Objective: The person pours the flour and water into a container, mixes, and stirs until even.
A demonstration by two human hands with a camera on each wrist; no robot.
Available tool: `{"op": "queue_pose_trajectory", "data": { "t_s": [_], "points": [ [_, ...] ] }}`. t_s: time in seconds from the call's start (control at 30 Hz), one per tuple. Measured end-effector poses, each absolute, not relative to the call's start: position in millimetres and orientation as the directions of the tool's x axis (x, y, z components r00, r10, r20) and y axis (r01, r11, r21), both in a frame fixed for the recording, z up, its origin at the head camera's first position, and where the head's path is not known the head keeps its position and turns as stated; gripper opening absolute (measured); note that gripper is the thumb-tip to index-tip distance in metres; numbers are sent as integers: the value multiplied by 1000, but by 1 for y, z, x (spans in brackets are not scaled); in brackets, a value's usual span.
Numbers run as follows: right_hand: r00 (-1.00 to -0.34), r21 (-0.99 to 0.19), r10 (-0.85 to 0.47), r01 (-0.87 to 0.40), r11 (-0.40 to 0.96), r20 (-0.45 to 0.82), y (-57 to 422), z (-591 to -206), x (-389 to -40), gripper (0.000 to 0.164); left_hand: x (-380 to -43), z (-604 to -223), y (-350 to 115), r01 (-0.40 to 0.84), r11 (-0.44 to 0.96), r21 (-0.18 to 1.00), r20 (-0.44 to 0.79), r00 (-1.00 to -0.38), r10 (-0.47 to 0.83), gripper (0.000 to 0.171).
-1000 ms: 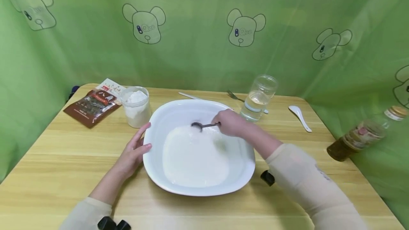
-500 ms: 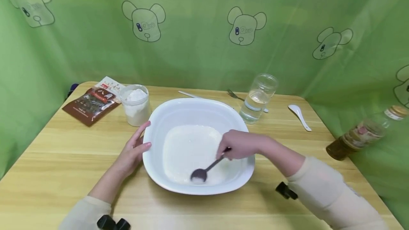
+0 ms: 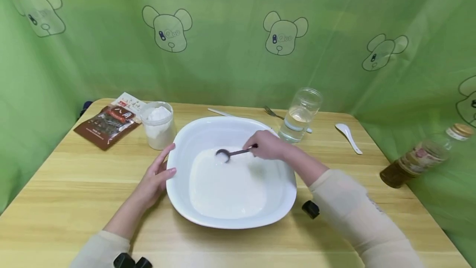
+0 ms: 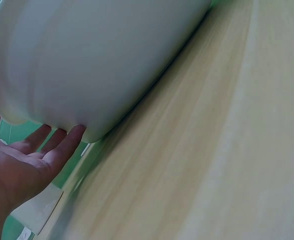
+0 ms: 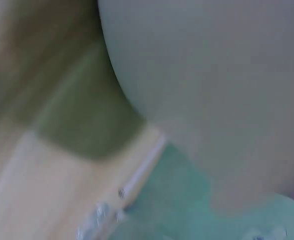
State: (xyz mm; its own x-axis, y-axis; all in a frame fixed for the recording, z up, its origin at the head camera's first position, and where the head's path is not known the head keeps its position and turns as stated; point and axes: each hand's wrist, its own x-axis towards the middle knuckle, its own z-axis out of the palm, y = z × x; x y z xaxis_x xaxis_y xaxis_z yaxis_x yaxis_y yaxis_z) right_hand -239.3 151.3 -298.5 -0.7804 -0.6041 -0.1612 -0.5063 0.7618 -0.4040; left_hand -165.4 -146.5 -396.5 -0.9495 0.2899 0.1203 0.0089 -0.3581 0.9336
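Note:
A white basin (image 3: 238, 129) holding a pool of white liquid (image 3: 228, 189) stands mid-table in the head view. My right hand (image 3: 265, 144) reaches over its right rim and grips a dark spoon (image 3: 241, 151) by the handle. The spoon's bowl is at the far edge of the liquid. My left hand (image 3: 153, 180) steadies the basin's left side from outside. In the left wrist view, the extended fingers of that left hand (image 4: 29, 162) touch the basin's outer wall (image 4: 97, 60). The right wrist view is blurred, with the basin wall (image 5: 201, 75) filling much of it; the spoon is hidden there.
Left of the basin stand a tub of white powder (image 3: 158, 129) and a brown star anise packet (image 3: 105, 127). Behind it lie a white stick-like utensil (image 3: 220, 112) and a fork (image 3: 273, 113). Right are a water jar (image 3: 299, 119), white spoon (image 3: 348, 137) and bottle of brown liquid (image 3: 420, 158).
My right hand swept the spoon toward the near side of the basin, then back to the far side. The left hand stays on the basin's left side.

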Motion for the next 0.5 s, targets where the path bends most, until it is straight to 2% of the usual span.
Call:
{"op": "queue_pose_trajectory", "data": {
  "t_s": [0.1, 0.2, 0.37, 0.43, 0.5],
  "points": [
    [-749, -557, -625, -431, 710, -218, 133, -309, -234, 24, -165, -397, -146, 6, -360, 933, 117, -951, 287, 65],
    [-697, -644, -652, -358, 676, -297, 124, -312, -222, 25, -165, -397, -146, 4, -363, 932, 117, -950, 291, 65],
    [-592, -648, -695, -348, 677, -408, 140, -301, -205, 25, -165, -396, -147, 9, -359, 933, 119, -951, 285, 66],
    [-584, -617, -691, -371, 694, -426, 155, -294, -203, 25, -165, -395, -147, 11, -359, 933, 120, -952, 283, 66],
    [-604, -584, -674, -385, 715, -425, 172, -287, -204, 26, -165, -395, -146, 9, -360, 933, 120, -951, 286, 66]
  ]
}}
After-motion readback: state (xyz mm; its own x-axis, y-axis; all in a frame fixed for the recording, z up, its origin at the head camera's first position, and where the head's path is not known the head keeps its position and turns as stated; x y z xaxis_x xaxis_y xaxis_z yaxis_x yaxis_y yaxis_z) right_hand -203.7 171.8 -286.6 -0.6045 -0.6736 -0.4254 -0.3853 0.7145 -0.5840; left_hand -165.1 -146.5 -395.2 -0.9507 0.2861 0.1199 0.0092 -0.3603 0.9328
